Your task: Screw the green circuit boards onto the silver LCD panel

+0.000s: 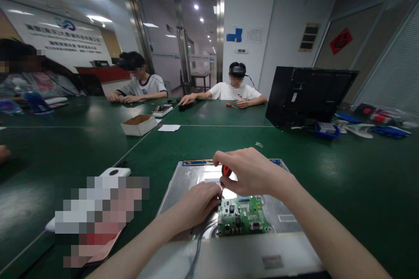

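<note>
My right hand is closed round the red and black handle of a screwdriver, which stands nearly upright with its shaft pointing down. Its tip meets the upper left corner of a green circuit board. Close beside that tip, my left hand has its fingers pressed together at the board's left edge; what they pinch, if anything, is hidden. Under both hands lies a flat metal display panel with a blue strip along its far edge. A grey cable runs from near the board towards me.
A black monitor housing stands at the right, with a blue tray beside it. Left of the panel are a white device and a partly blurred pink item. A cardboard box sits farther back. Several people sit round the green table.
</note>
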The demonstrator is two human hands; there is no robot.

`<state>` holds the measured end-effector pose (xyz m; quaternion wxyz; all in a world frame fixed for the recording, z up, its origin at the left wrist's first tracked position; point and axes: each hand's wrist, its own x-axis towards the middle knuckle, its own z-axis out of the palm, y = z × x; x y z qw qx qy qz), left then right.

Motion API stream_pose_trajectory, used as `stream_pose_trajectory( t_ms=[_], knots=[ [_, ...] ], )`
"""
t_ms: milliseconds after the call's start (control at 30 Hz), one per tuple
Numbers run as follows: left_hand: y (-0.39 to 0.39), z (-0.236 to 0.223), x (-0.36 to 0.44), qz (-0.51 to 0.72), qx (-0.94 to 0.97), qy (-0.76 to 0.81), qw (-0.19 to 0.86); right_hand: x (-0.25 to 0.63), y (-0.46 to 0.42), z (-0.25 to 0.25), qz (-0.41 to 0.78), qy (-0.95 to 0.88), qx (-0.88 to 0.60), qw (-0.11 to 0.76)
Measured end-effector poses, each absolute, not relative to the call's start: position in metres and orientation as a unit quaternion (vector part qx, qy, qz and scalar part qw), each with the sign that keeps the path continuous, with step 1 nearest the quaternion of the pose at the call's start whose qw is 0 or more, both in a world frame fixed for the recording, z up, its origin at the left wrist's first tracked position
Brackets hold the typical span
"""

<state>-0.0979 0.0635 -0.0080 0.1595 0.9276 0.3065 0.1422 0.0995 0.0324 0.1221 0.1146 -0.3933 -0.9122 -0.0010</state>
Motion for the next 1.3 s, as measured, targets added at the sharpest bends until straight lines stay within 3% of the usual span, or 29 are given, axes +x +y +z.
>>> stream_pose_trajectory(
  t_ms=[1300],
  knots=[
    [0.064,-0.010,-0.098,0.131,0.927,0.320,0.146,0.101,0.034,0.121,-0.004,-0.908,-0.400,0.126]
  ],
)
